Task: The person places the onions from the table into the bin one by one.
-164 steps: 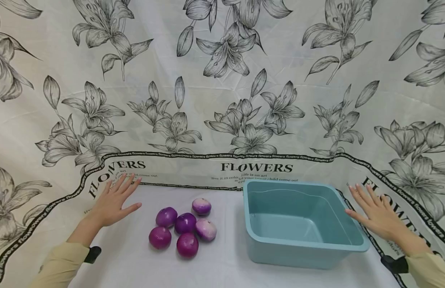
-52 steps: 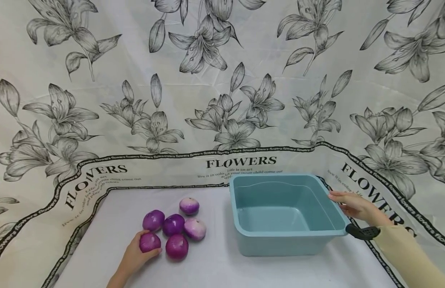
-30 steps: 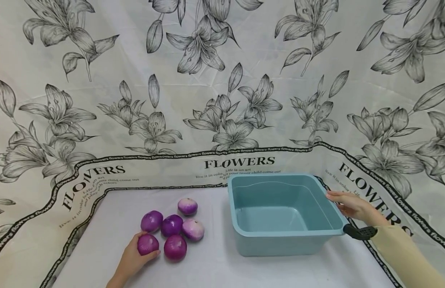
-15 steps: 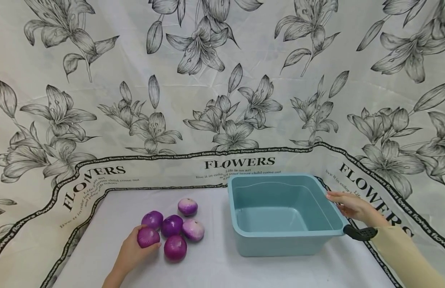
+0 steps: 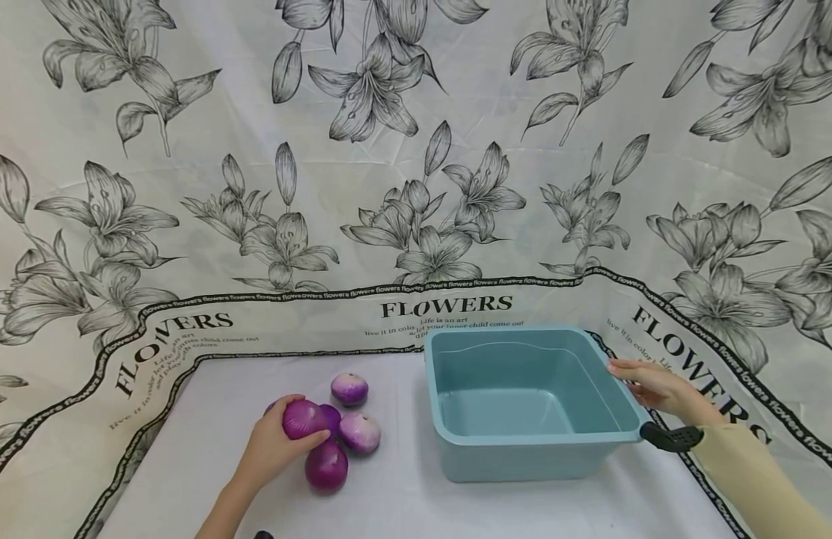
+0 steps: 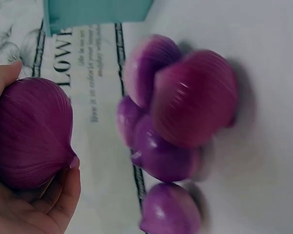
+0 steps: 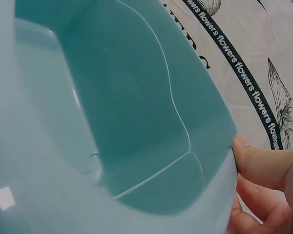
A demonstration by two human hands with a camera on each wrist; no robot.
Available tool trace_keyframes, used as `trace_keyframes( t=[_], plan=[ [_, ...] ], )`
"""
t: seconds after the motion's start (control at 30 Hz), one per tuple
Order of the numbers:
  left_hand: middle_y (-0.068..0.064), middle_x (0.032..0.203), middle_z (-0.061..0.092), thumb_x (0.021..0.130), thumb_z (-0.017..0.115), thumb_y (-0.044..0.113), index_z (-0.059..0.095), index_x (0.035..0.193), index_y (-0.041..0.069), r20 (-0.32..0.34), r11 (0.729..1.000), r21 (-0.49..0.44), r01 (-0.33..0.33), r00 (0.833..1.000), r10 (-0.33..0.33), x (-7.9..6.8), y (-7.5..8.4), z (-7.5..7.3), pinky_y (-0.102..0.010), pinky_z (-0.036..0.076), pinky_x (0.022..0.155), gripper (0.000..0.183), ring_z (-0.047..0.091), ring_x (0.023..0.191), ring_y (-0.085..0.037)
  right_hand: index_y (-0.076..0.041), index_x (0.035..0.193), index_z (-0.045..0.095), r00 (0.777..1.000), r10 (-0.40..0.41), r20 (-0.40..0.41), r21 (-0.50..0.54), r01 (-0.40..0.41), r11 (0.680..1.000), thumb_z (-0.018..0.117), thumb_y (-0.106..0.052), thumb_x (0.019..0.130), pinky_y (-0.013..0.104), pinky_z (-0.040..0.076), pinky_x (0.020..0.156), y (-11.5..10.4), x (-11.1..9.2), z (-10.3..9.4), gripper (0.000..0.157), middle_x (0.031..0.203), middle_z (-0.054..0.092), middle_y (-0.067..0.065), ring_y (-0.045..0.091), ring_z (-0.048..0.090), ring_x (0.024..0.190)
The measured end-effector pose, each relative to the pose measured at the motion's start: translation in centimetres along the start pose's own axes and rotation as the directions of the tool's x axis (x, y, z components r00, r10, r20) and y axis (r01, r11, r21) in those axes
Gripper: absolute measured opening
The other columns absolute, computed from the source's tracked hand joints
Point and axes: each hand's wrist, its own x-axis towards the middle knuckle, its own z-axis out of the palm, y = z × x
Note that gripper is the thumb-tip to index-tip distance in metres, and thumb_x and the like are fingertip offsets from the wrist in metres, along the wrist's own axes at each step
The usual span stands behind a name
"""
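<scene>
My left hand [image 5: 268, 451] grips a purple-red onion [image 5: 304, 419] and holds it over the other onions. In the left wrist view, the fingers wrap this onion [image 6: 31, 131], whose pointed tip faces the fingertips. Below it on the cloth lie a deep magenta onion [image 5: 325, 469], two purple-and-white onions [image 5: 360, 434] and a dark purple onion [image 5: 331, 417]; another purple one is mostly hidden behind the hand. My right hand [image 5: 661, 388] holds the right rim of a blue plastic basin [image 5: 517, 460], thumb on the rim and fingers curled beneath it in the right wrist view.
The basin's inside shows no contents. White cloth [image 5: 389, 501] covers the table. Behind and at the sides hangs a curtain [image 5: 389, 217] printed with flowers, its black-edged border meeting the table's back and sides.
My left hand, first spread above the table, has taken the leftmost front onion and raised it up and rightward over the group. My right hand moved onto the basin's rim and stays there.
</scene>
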Motion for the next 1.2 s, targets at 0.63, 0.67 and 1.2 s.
trace_keyframes(
  t=[0.63,0.67,1.2],
  plan=[
    [-0.010,0.113,0.066,0.067,0.084,0.042,0.054,0.127,0.018,0.084,0.986,-0.100,-0.136,0.986,0.144,2.0,9.4,1.8,-0.041,0.058,0.076,0.071,0.066,0.094,-0.023,0.005,0.150,0.012,1.000,0.006,-0.018,-0.029,-0.007,1.000,0.061,-0.034,0.094,0.023,0.051,0.070,0.3,0.2,0.0,0.084,0.085,0.060,-0.019,0.006,0.058,0.083],
    [-0.009,0.113,0.066,0.067,0.084,0.043,0.054,0.127,0.019,0.090,0.984,-0.108,-0.142,0.984,0.152,2.1,9.7,2.0,-0.041,0.058,0.077,0.071,0.065,0.094,-0.023,0.005,0.150,0.012,1.000,0.004,-0.014,-0.029,-0.005,1.000,0.061,-0.033,0.094,0.023,0.051,0.070,0.3,0.2,0.0,0.083,0.085,0.060,-0.019,0.005,0.058,0.083],
    [-0.005,0.112,0.065,0.069,0.081,0.050,0.053,0.126,0.018,0.242,0.937,-0.129,-0.324,0.906,0.347,4.9,15.8,5.5,-0.033,0.058,0.074,0.071,0.064,0.094,-0.020,0.007,0.149,0.011,1.000,-0.026,-0.011,-0.057,0.025,0.998,0.059,-0.032,0.095,0.023,0.056,0.072,0.3,0.0,0.0,0.082,0.087,0.061,-0.017,0.003,0.061,0.082]
  ],
)
